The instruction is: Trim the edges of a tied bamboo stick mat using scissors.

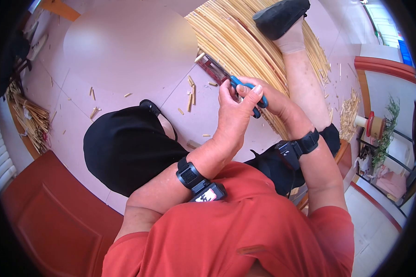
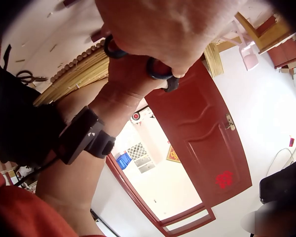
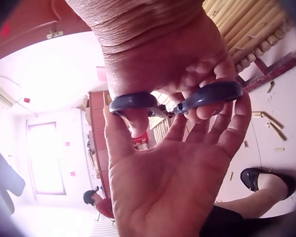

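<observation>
Blue-handled scissors [image 1: 263,101] are between the two hands, above the floor beside a mat of bamboo sticks [image 1: 235,34]. The right hand [image 1: 277,99] has its thumb and fingers through the two loops [image 3: 212,96], as the right wrist view shows. My left hand [image 1: 231,111] faces it, palm toward the camera in the right wrist view, its thumb and fingers gripping the outer sides of the loops. In the left wrist view the left hand [image 2: 172,24] covers part of the right hand [image 2: 130,74]. The blades are mostly hidden.
A dark red frame [image 1: 212,68] lies at the mat's edge. Short cut pieces [image 1: 190,99] are scattered on the floor. One foot [image 1: 282,21] rests over the mat. Another pair of scissors [image 2: 27,77] lies near the leg. Stick bundles [image 1: 30,115] stand at far left.
</observation>
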